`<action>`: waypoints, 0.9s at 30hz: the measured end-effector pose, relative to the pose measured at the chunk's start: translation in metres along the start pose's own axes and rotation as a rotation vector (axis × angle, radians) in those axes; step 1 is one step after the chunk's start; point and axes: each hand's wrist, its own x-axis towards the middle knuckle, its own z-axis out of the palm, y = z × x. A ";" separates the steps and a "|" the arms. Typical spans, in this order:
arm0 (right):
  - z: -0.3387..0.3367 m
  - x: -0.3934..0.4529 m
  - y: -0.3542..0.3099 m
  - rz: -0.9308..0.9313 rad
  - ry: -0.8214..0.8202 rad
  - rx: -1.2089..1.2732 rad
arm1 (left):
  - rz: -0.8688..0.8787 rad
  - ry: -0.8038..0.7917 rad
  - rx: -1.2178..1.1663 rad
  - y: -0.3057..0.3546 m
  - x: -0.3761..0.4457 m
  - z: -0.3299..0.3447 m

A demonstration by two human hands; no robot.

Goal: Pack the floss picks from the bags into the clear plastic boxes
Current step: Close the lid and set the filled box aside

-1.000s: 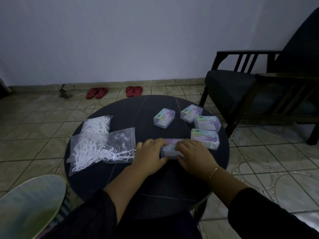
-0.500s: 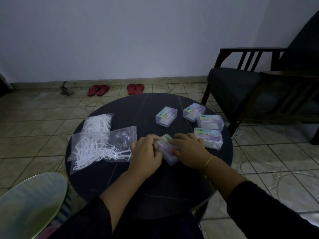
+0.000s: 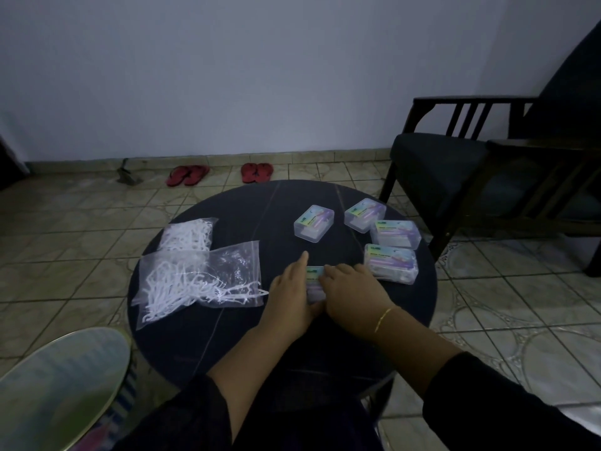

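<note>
On the round dark table (image 3: 227, 336) a clear plastic box (image 3: 314, 281) with a coloured label lies between my two hands. My left hand (image 3: 294, 296) holds its left side, forefinger stretched forward. My right hand (image 3: 353, 292) grips its right side, fingers curled over the top. Most of that box is hidden by them. Several more labelled boxes (image 3: 392, 262) lie at the right and far side. Two clear bags of white floss picks lie on the left: a large bag (image 3: 198, 281) and a smaller bag (image 3: 188, 236) behind it.
A dark wooden armchair (image 3: 481, 177) stands close to the table's right. Two pairs of red sandals (image 3: 221, 173) lie by the far wall on the tiled floor. A pale round surface (image 3: 55, 385) fills the lower left corner.
Both hands have turned the box on the table from lying crosswise to pointing away from me. My left forefinger has stretched out. The view has shifted slightly.
</note>
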 end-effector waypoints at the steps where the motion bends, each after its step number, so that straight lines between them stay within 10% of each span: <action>1: 0.003 -0.001 -0.002 0.007 0.009 -0.010 | 0.005 0.020 -0.038 0.000 -0.002 0.002; 27: 0.016 -0.007 -0.008 -0.025 0.113 -0.135 | -0.069 0.074 -0.265 -0.010 -0.002 0.011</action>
